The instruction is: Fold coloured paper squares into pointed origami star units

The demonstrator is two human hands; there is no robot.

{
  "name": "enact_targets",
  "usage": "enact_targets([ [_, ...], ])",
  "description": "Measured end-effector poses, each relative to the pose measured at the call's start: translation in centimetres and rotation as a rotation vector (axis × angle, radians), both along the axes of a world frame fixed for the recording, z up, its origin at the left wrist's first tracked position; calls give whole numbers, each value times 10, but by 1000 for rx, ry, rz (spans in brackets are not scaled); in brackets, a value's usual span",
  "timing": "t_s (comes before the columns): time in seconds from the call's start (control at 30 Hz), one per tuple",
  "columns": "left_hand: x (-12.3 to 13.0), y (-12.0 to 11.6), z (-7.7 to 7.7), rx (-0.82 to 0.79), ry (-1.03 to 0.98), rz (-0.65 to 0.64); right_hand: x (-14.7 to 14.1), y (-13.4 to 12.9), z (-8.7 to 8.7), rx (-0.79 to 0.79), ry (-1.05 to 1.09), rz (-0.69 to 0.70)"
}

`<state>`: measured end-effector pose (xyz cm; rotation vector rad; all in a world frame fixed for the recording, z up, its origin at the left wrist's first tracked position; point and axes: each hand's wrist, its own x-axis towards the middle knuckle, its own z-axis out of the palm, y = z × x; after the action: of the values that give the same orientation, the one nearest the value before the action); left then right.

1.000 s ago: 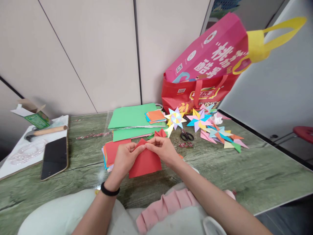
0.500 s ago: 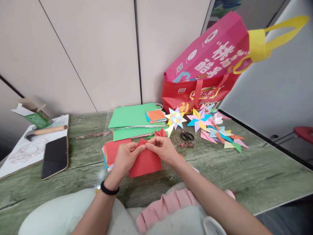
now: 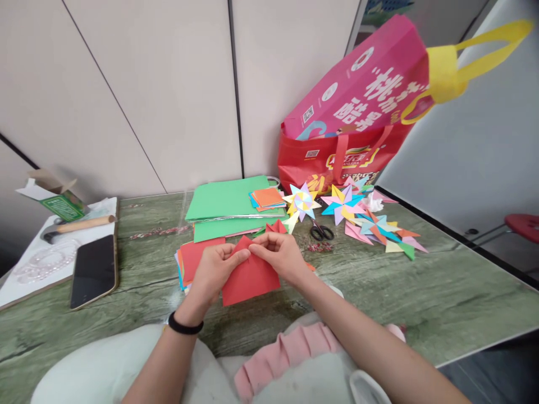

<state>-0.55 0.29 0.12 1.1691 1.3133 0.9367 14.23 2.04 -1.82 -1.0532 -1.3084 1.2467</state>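
Observation:
Between my hands is a red sheet of paper [image 3: 251, 283], folded to a point at its top and held just above the table. My left hand [image 3: 217, 269] pinches its upper left edge between thumb and fingers. On the other side, my right hand [image 3: 280, 255] pinches the upper right edge, the two thumbs nearly meeting. Left of the sheet, partly behind my left hand, lies a stack of coloured paper with red on top [image 3: 200, 255]. Just beyond my right hand sits a small folded red piece [image 3: 277, 226].
Green sheets [image 3: 227, 199] and small orange squares [image 3: 268, 197] lie behind. Folded paper stars [image 3: 343, 205], scissors [image 3: 322, 231] and a red bag [image 3: 303, 163] are to the right. At left are a phone [image 3: 95, 272], a hammer [image 3: 84, 224] and a green-white box [image 3: 63, 202].
Both hands keep their pinch on the red paper, with only a very slight shift of the fingers. The view has moved a little.

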Motion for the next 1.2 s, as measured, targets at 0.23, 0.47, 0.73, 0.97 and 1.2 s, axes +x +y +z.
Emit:
enact_targets([
  [0.23, -1, -1, 2, -82, -124, -54, 1, 0, 1, -11, -3, -9],
  [0.47, 0, -2, 0, -76, -135, -45, 0, 0, 1, -10, 20, -19],
  [0.73, 1, -2, 0, -48, -83, -28, 0, -1, 2, -3, 23, -26],
  [0.97, 1, -2, 0, -29, -71, -30, 0, -1, 2, 10, 21, -30],
  [1.2, 3, -3, 2, 18, 5, -3, 1, 0, 2, -88, 105, 15],
])
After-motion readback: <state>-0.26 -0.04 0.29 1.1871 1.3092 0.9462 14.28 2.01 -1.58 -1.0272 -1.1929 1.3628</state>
